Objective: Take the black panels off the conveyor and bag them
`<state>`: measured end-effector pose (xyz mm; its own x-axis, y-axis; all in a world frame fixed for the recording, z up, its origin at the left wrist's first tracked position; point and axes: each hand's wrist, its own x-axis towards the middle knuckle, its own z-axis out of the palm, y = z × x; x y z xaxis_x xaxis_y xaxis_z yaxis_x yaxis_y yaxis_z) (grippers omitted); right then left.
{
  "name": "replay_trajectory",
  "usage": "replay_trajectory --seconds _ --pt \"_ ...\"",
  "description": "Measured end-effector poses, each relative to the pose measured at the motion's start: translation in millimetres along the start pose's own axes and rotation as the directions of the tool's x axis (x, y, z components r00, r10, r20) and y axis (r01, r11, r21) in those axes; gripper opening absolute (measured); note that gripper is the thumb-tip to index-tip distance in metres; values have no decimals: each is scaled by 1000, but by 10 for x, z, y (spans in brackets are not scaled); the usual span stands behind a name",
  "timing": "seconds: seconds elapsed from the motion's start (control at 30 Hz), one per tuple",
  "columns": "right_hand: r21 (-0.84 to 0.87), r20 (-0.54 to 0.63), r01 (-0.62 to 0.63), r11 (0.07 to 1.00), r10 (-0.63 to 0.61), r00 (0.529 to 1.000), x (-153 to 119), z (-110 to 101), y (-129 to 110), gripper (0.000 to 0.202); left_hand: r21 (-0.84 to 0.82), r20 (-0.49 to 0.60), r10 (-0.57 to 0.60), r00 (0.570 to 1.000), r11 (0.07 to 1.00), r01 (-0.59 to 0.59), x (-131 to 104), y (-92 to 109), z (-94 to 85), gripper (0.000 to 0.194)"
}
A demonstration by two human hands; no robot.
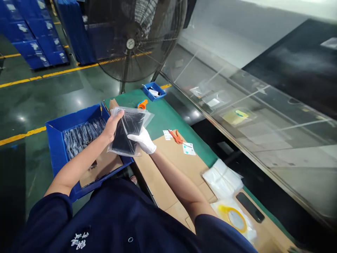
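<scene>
A flat black item in clear plastic bags (126, 135) is held up between my two hands, over the gap between the blue bin and the table. My bare left hand (113, 125) grips its upper left edge, thumb on top. On the right side, my right hand (144, 140) in a white glove holds the package with the thumb over its face. The blue bin (59, 140) at the left contains a row of bagged dark items (84, 135) and a piece of cardboard (105, 168).
Cardboard (181, 158) covers part of the green table (168, 116). On it are orange scissors (176, 136), labels (189, 149), clear bags (222, 179), yellow tape (237, 219) and a black phone (250, 207). A small blue tray (158, 96) and a large fan (130, 44) stand beyond.
</scene>
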<state>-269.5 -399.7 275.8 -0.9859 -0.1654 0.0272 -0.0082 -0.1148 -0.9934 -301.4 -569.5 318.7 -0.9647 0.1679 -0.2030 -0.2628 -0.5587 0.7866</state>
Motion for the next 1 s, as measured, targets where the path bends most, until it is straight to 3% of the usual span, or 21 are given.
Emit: replay_trajectory --seconds 0.1,0.2,0.33,0.43,0.57,0.67,0.8,1.0 --pt "34 15 -56 998 56 998 153 341 213 84 -55 -30 -115 993 992 113 21 85 -434 50" --pt "132 88 -215 968 204 975 274 674 551 76 -81 -147 -242 959 969 232 27 52 -940 50" --pt "239 204 -457 857 416 886 346 1036 1077 64 -92 -262 -335 905 942 322 -34 -96 -1596 57" --pt "254 252 -607 753 554 793 353 1191 1513 54 -63 -351 -319 880 946 317 -155 -244 -2089 64" --pt "138 213 -673 727 642 737 372 1225 2146 55 51 -620 -207 756 952 302 -494 -498 -2764 65" --pt "14 166 -688 725 677 717 382 1175 2621 53 22 -704 -245 667 931 365 -876 -719 -3152 68" --pt "-99 107 -705 702 712 694 373 1073 3182 50 16 -686 -328 650 886 464 -1413 -960 -3337 71" --pt "-331 4 -700 632 743 669 559 862 3821 49 272 -480 -387 787 788 553 -2117 -1140 -3162 63"
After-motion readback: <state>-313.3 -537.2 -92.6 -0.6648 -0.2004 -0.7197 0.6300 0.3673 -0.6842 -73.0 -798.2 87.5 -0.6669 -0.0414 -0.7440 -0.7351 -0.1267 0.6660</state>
